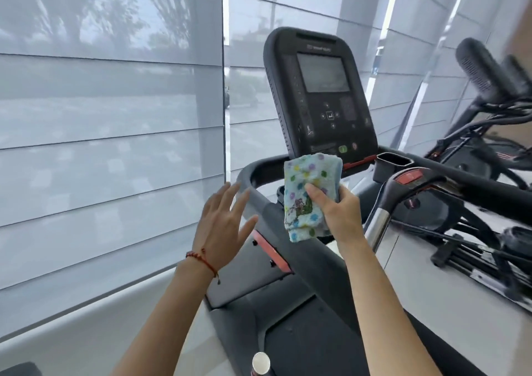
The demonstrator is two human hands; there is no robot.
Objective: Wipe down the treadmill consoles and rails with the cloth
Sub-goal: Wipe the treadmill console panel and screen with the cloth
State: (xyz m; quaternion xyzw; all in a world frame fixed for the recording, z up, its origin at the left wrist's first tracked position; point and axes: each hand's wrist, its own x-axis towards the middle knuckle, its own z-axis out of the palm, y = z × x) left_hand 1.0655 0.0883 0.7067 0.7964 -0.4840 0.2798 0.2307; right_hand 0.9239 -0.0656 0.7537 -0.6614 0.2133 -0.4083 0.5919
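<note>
A folded light-blue cloth with coloured dots point(308, 185) is held upright in my right hand point(341, 213), thumb across its front, in front of the treadmill's lower console edge. The black treadmill console point(319, 90) with a dark screen stands upright just behind the cloth. My left hand point(223, 226) is spread with straight fingers, hovering beside the left black rail point(260, 203), holding nothing. A red cord bracelet circles my left wrist.
A sheer window blind point(109, 116) fills the left side. To the right a silver-and-black lever with a red button point(403, 191) rises by a cup holder point(395, 160). Another black exercise machine point(489, 88) stands at far right.
</note>
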